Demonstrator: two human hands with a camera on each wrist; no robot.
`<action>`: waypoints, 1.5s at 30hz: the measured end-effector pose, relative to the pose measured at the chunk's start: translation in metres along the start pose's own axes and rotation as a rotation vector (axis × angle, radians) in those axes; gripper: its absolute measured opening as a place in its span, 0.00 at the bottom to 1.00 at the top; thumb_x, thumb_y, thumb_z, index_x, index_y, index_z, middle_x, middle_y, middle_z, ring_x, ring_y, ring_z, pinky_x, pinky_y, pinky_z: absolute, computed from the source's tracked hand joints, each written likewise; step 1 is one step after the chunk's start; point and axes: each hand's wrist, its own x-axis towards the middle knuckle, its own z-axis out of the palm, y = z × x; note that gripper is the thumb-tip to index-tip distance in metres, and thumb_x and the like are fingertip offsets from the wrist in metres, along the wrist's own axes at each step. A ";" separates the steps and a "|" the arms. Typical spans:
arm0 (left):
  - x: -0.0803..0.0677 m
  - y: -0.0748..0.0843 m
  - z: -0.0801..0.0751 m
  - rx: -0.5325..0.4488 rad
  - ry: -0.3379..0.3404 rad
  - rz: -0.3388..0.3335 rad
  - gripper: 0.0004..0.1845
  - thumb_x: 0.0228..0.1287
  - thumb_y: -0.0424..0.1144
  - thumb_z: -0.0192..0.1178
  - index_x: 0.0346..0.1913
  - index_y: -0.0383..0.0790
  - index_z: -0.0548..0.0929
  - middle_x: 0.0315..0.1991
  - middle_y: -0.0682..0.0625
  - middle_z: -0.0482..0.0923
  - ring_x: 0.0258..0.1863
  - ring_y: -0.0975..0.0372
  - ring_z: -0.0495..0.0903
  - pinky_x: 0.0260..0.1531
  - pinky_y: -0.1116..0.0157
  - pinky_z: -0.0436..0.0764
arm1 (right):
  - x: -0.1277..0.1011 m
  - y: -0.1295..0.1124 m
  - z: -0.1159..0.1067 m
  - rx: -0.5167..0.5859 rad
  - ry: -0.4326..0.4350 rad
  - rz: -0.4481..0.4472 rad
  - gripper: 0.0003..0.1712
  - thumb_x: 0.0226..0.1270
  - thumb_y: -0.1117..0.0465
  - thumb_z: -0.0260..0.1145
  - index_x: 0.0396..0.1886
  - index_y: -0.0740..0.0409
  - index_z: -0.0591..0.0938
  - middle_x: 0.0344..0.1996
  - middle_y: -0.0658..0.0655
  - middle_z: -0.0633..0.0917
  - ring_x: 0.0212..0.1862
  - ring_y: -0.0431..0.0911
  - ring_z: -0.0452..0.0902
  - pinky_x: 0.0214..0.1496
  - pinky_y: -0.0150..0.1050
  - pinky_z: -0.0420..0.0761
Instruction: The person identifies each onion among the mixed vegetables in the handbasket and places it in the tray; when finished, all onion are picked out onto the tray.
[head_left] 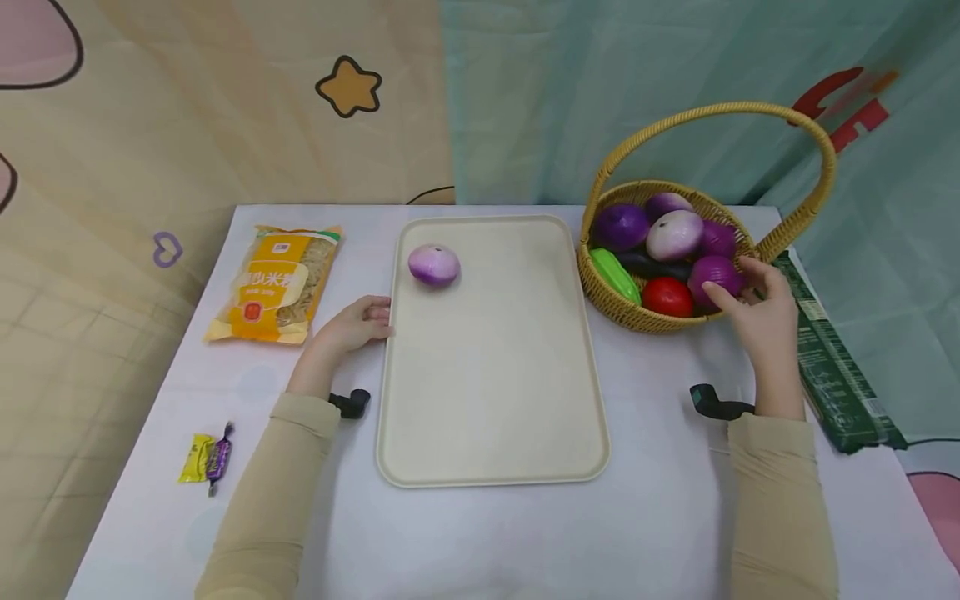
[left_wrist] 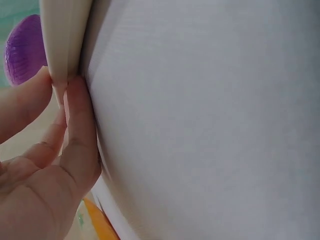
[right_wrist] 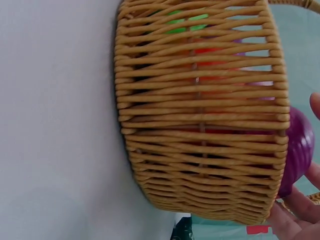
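One purple onion (head_left: 715, 276) is what the right hand (head_left: 761, 319) is on: it sits at the near right edge of the wicker basket (head_left: 611, 302), and the fingers are curled around its near side, thumb to the left and the other fingertips over the right. So it lies straight ahead of that hand and just above the rim, nothing in between. It's basically round, so no real long axis can be made out. In the right wrist view the same onion (right_wrist: 299, 150) is seen bulging over the basket wall (right_wrist: 200, 125) with fingertips (right_wrist: 292, 215) against it.

The left hand (head_left: 352, 327) is well apart from all that. The left edge of the cream tray (head_left: 487, 400) is pinched by it, thumb on top and fingers under, as shown up close in the left wrist view (left_wrist: 65, 130). Another purple onion (head_left: 434, 265) is already lying on the tray's far left corner.

Packed in the basket too: a paler onion (head_left: 675, 234), a tomato (head_left: 667, 297) and a green vegetable (head_left: 615, 275). A noodle packet (head_left: 277, 283) is lying left of the tray.
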 end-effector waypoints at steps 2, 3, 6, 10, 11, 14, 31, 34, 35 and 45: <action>0.002 0.000 0.001 -0.015 0.007 0.021 0.35 0.69 0.27 0.56 0.75 0.31 0.54 0.67 0.32 0.64 0.63 0.49 0.69 0.60 0.66 0.75 | 0.003 0.003 0.001 -0.045 -0.029 -0.024 0.44 0.65 0.41 0.66 0.76 0.49 0.61 0.75 0.60 0.61 0.74 0.55 0.59 0.76 0.47 0.63; 0.003 0.000 0.002 -0.017 0.012 0.028 0.36 0.68 0.26 0.56 0.75 0.31 0.54 0.68 0.32 0.64 0.64 0.48 0.68 0.59 0.67 0.75 | 0.004 0.004 0.001 -0.076 -0.045 -0.043 0.46 0.64 0.41 0.66 0.77 0.50 0.60 0.75 0.62 0.61 0.73 0.57 0.59 0.75 0.50 0.64; 0.006 -0.001 0.003 -0.022 0.028 0.034 0.36 0.68 0.24 0.56 0.76 0.32 0.54 0.68 0.32 0.64 0.66 0.48 0.68 0.53 0.74 0.76 | 0.005 0.006 0.002 -0.183 -0.082 -0.112 0.49 0.65 0.41 0.66 0.78 0.57 0.57 0.73 0.69 0.61 0.69 0.65 0.61 0.71 0.60 0.66; 0.006 -0.002 0.003 -0.019 0.036 0.035 0.36 0.67 0.24 0.56 0.76 0.32 0.55 0.68 0.32 0.64 0.66 0.47 0.68 0.52 0.74 0.77 | 0.005 0.006 0.003 -0.269 -0.101 -0.152 0.50 0.66 0.42 0.65 0.78 0.60 0.55 0.72 0.73 0.61 0.66 0.68 0.61 0.67 0.67 0.66; 0.005 -0.001 0.003 -0.021 0.037 0.039 0.36 0.67 0.23 0.55 0.76 0.31 0.54 0.68 0.31 0.64 0.66 0.47 0.68 0.54 0.72 0.77 | 0.005 0.005 0.003 -0.272 -0.102 -0.150 0.50 0.66 0.42 0.65 0.78 0.59 0.54 0.72 0.72 0.61 0.67 0.69 0.61 0.67 0.67 0.66; 0.005 0.001 0.004 -0.018 0.044 0.035 0.36 0.67 0.24 0.56 0.76 0.32 0.55 0.68 0.31 0.64 0.66 0.47 0.68 0.60 0.67 0.76 | 0.005 0.003 0.002 -0.272 -0.098 -0.144 0.50 0.66 0.42 0.64 0.78 0.58 0.54 0.73 0.71 0.61 0.68 0.69 0.60 0.67 0.67 0.66; 0.005 0.002 0.007 -0.044 0.077 0.017 0.36 0.67 0.24 0.55 0.76 0.34 0.56 0.68 0.33 0.65 0.65 0.49 0.68 0.65 0.59 0.73 | -0.019 -0.030 0.020 0.041 0.040 -0.125 0.39 0.65 0.51 0.69 0.73 0.43 0.65 0.71 0.55 0.69 0.71 0.48 0.66 0.73 0.39 0.67; 0.005 0.003 0.008 -0.041 0.079 0.017 0.36 0.67 0.23 0.54 0.76 0.33 0.55 0.67 0.32 0.65 0.64 0.49 0.69 0.64 0.61 0.74 | -0.030 -0.045 0.031 0.075 -0.021 -0.199 0.38 0.64 0.54 0.69 0.73 0.47 0.66 0.69 0.58 0.70 0.70 0.50 0.67 0.73 0.39 0.68; 0.006 0.003 0.008 -0.042 0.081 0.014 0.35 0.67 0.23 0.54 0.76 0.33 0.56 0.67 0.33 0.66 0.64 0.50 0.69 0.64 0.60 0.74 | -0.033 -0.050 0.036 0.083 -0.042 -0.229 0.39 0.64 0.55 0.70 0.73 0.49 0.67 0.68 0.59 0.71 0.69 0.51 0.68 0.72 0.39 0.68; 0.005 0.005 0.010 -0.084 0.085 -0.004 0.36 0.66 0.21 0.53 0.76 0.34 0.55 0.68 0.32 0.64 0.66 0.48 0.68 0.68 0.55 0.71 | -0.044 -0.086 0.109 0.149 -0.312 -0.419 0.37 0.61 0.56 0.73 0.69 0.56 0.71 0.64 0.61 0.77 0.62 0.54 0.73 0.67 0.50 0.75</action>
